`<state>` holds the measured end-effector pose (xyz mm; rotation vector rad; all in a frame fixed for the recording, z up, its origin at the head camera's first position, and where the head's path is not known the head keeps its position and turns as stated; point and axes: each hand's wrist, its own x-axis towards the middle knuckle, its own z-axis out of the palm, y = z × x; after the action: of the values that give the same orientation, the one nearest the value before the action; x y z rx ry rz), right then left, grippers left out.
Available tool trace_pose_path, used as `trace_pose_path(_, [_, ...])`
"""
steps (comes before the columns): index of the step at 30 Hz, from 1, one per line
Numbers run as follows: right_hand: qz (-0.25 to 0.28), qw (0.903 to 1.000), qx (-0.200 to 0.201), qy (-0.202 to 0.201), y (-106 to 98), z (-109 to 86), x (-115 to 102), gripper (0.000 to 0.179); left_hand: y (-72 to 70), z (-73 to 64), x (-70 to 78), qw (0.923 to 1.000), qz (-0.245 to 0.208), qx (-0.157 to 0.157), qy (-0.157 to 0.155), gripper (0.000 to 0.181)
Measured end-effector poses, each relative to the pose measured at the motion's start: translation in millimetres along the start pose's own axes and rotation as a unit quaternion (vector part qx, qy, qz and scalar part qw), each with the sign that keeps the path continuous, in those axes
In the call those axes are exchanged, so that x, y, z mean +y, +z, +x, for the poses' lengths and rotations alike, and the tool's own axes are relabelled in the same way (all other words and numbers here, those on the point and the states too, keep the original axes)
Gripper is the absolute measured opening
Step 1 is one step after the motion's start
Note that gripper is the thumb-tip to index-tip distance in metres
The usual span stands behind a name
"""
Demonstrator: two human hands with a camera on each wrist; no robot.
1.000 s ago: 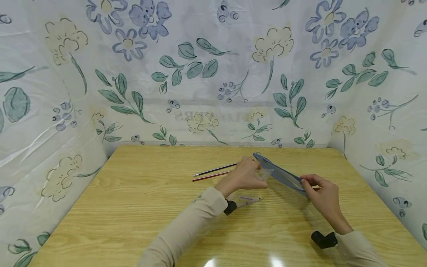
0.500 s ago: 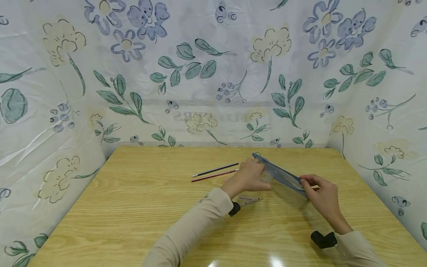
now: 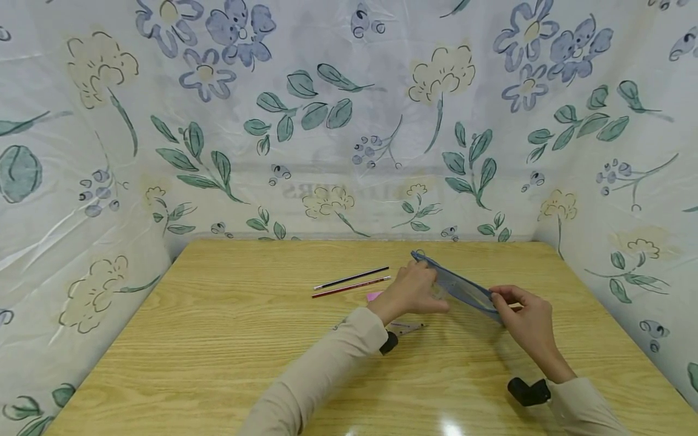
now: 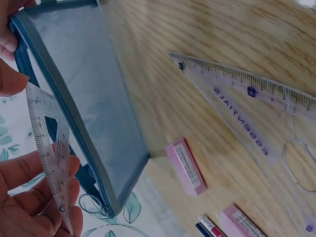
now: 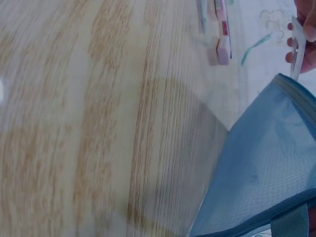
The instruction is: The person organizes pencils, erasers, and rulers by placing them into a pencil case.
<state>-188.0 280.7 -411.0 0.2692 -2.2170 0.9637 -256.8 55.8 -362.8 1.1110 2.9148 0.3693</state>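
My left hand (image 3: 411, 293) holds a small clear set square (image 4: 49, 133) by its edges, thumb at one end and fingertips along the other. It stands at the unzipped mouth of a blue mesh zip pouch (image 3: 463, 290), one corner close to the zip edge in the right wrist view. Whether any of it is inside the pouch I cannot tell. My right hand (image 3: 526, 318) pinches the near end of the pouch (image 5: 261, 163), which is tilted with its opening up. A larger clear set square (image 4: 242, 123) lies flat on the table below my left wrist.
Two pink erasers (image 4: 186, 168) lie beyond the large set square, mostly hidden by my left hand in the head view. Left of that hand are a dark pencil (image 3: 351, 278) and a red pencil (image 3: 349, 287). Floral sheeting (image 3: 327, 151) surrounds the wooden table (image 3: 218, 339).
My left hand has shifted a little right with the small set square, up against the pouch mouth. A pink eraser has come into sight behind it. My right hand has stayed put.
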Motion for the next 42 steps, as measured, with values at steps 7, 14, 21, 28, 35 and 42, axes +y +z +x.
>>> trace_pose_path(7, [0.0, 1.0, -0.003, 0.002, 0.3, 0.4, -1.7, 0.007, 2.4, 5.9, 0.2, 0.9996, -0.028, -0.003, 0.005, 0.045])
trace_pose_path(14, [-0.004, 1.0, -0.002, 0.001, 1.0, 0.4, -3.5, 0.007, 4.9, 13.1, 1.0, 0.9989, -0.045, 0.007, 0.005, 0.034])
trace_pose_path(21, [-0.002, 1.0, -0.001, 0.0, 2.5, 0.2, -2.9, 0.006, 4.9, 17.1, 0.5, 0.9966, -0.082, 0.004, 0.001, 0.04])
trace_pose_path(28, [0.002, 1.0, -0.001, -0.004, 2.7, -0.1, -3.5, 0.006, 8.5, 19.0, -0.3, 0.996, -0.082, 0.025, 0.027, 0.051])
trace_pose_path(35, [0.004, 1.0, -0.001, -0.008, 3.0, -1.4, -1.8, 0.007, 8.1, 22.7, 3.1, 0.9971, -0.064, 0.026, 0.031, 0.053])
trace_pose_path(42, [0.002, 1.0, -0.002, -0.005, 3.1, -1.9, -0.9, 0.007, 8.3, 24.9, 7.6, 0.9974, -0.058, 0.025, 0.034, 0.052])
